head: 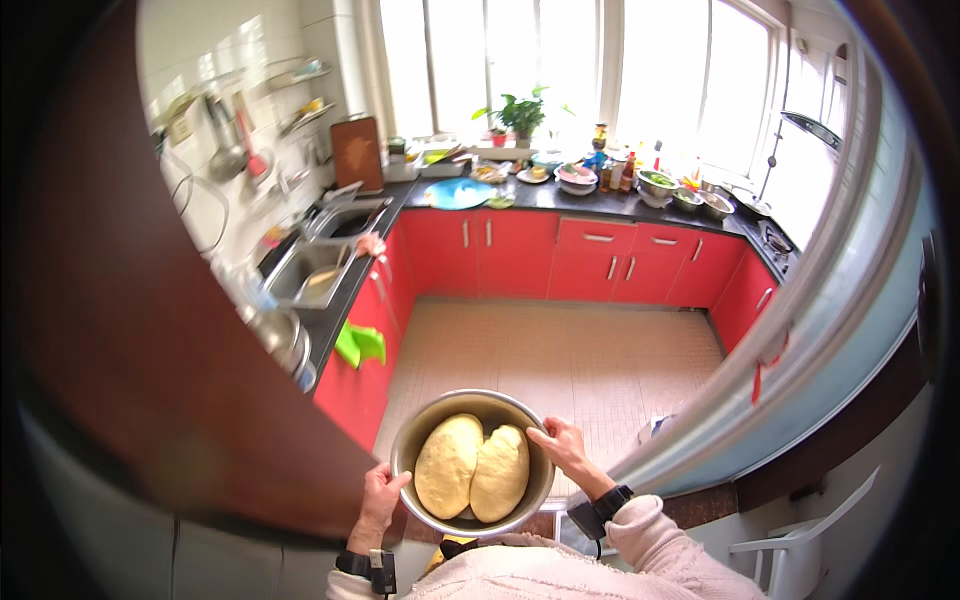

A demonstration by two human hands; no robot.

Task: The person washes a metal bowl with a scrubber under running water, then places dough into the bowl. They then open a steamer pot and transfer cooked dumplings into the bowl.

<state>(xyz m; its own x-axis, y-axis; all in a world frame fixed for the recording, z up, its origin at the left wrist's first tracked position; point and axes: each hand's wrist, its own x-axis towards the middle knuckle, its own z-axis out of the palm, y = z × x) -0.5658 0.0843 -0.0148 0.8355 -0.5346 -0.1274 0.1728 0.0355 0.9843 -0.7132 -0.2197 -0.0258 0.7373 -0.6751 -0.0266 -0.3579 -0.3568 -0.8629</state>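
Observation:
Held in front of my body is a round stainless steel bowl (405, 431) with two pale yellow lumps of dough in it. The left lump (448, 466) and the right lump (500, 474) press against each other. My left hand (381, 495) grips the bowl's left rim, thumb over the edge. On the opposite side my right hand (561, 448) holds the rim near its upper right, thumb on top and fingers outside. Both wrists carry black strapped devices.
I stand at a doorway, with a dark red-brown door frame (225, 375) left and a sliding glass door (810, 390) right. Ahead lies a tiled floor (559, 352). A double sink (307, 274) is at left. Bowls, bottles and a blue round board (459, 193) occupy the black counter (529, 196).

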